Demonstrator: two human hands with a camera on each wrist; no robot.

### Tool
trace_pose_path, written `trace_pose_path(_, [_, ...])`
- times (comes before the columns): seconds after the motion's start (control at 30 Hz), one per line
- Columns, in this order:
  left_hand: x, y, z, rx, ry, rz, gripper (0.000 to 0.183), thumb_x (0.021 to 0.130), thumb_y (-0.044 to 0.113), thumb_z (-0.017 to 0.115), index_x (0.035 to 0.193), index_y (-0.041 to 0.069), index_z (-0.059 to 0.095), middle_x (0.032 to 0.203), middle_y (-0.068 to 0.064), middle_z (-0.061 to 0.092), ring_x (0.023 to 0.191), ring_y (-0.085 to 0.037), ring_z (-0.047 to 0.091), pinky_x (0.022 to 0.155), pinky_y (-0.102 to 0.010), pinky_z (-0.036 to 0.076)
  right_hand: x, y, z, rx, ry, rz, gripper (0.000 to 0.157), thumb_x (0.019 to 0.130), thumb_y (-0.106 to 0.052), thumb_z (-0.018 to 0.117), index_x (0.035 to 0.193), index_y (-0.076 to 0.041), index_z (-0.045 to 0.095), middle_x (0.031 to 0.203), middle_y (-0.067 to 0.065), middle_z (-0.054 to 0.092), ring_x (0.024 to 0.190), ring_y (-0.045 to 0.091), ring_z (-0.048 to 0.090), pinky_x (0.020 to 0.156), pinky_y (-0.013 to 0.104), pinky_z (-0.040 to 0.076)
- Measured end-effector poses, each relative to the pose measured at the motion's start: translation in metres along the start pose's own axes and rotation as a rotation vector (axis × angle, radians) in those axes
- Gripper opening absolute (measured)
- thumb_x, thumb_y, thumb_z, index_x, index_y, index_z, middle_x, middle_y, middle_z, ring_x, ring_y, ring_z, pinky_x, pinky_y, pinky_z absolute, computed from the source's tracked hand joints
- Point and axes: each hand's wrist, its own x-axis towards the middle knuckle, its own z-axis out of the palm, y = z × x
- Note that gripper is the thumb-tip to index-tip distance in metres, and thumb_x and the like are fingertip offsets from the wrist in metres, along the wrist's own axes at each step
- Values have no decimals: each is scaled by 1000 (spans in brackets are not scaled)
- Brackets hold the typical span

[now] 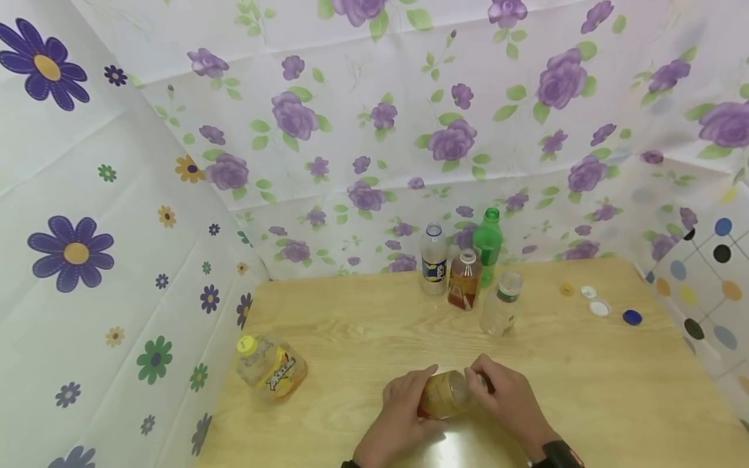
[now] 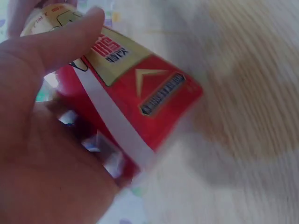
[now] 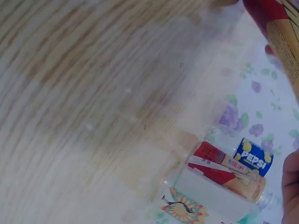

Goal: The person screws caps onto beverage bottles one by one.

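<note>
A red-labelled bottle [image 1: 443, 395] is tipped over the table [image 1: 351, 344], the left hand [image 1: 404, 406] wrapped round its body. The right hand [image 1: 513, 400] curls its fingers about its neck end (whether they pinch a cap, I can't quite make out). Beyond that bottle are a Pepsi bottle [image 1: 434, 270], a green bottle [image 1: 488, 244] and two others; left of it, a yellow-capped bottle [image 1: 283, 374]; off to its right, a blue cap [image 1: 632, 317].

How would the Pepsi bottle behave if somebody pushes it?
The Pepsi bottle would probably tip easily, standing tall and narrow. Clear and showing no drink inside, it is likely light. Being round, it might roll once fallen.
</note>
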Motion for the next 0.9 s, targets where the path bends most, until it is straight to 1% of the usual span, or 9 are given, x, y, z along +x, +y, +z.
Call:
trace_pose_path(0.03, [1, 0, 1, -7, 5, 14, 92, 88, 32, 90, 163, 23, 38, 154, 5, 49, 140, -27, 43, 117, -62, 32, 0, 0, 1, 7, -1, -29, 23, 91, -3, 70, 92, -22, 57, 73, -22, 45, 59, -7, 38, 48, 11, 36])
trace_pose_path(0.13, [3, -4, 5, -17, 38, 40, 87, 84, 25, 92, 158, 24, 45, 149, 11, 53, 135, -20, 48, 114, -57, 40, -2, 2, 3, 15, -15, -55, 20, 91, -6, 71, 92, -21, 58, 72, -21, 45, 59, -8, 36, 48, 9, 34])
trace_pose_path(0.27, [3, -8, 10, 10, 83, 70, 84, 80, 23, 93, 152, 27, 50, 142, 14, 55, 130, -15, 50, 114, -57, 38, -5, 4, 4, -9, -4, -42, 27, 91, -6, 69, 84, -24, 50, 67, -22, 38, 56, -10, 29, 44, 8, 27])
trace_pose_path(0.37, [5, -11, 13, 59, 99, 85, 83, 79, 23, 93, 151, 25, 51, 140, 13, 57, 128, -13, 50, 115, -56, 36, -7, 5, 6, -40, 12, 6, 36, 92, -3, 67, 80, -25, 42, 64, -24, 31, 54, -12, 23, 43, 8, 21])
trace_pose_path(0.47, [7, -11, 14, 96, 101, 88, 81, 79, 24, 93, 150, 22, 53, 138, 12, 59, 126, -13, 52, 113, -54, 39, -9, 4, 8, -41, 21, 67, 39, 93, 1, 66, 81, -26, 41, 64, -26, 29, 52, -14, 22, 42, 8, 20])
trace_pose_path(0.6, [7, -11, 12, 105, 93, 82, 79, 78, 23, 92, 148, 21, 55, 137, 12, 60, 125, -14, 53, 111, -52, 40, -13, 1, 9, -4, 25, 126, 40, 95, 5, 66, 82, -25, 41, 64, -25, 29, 51, -14, 23, 41, 10, 22])
trace_pose_path(0.73, [8, -13, 16, 126, 93, 75, 82, 76, 25, 93, 149, 20, 56, 139, 12, 61, 126, -13, 53, 111, -51, 40, -20, 1, 9, 33, 14, 189, 40, 98, 5, 64, 82, -24, 41, 62, -24, 30, 49, -13, 23, 39, 11, 24])
trace_pose_path(0.8, [8, -14, 20, 153, 98, 77, 82, 76, 26, 93, 149, 21, 56, 139, 12, 60, 127, -13, 53, 112, -50, 40, -25, 3, 10, 38, 3, 235, 41, 100, 4, 63, 82, -24, 40, 61, -24, 30, 49, -11, 24, 39, 13, 25])
trace_pose_path(0.9, [10, -12, 26, 231, 115, 86, 82, 77, 30, 93, 149, 22, 56, 139, 11, 60, 128, -13, 53, 114, -49, 39, -34, 7, 10, 26, -25, 312, 39, 104, -2, 62, 82, -24, 40, 60, -22, 32, 48, -8, 25, 40, 16, 26])
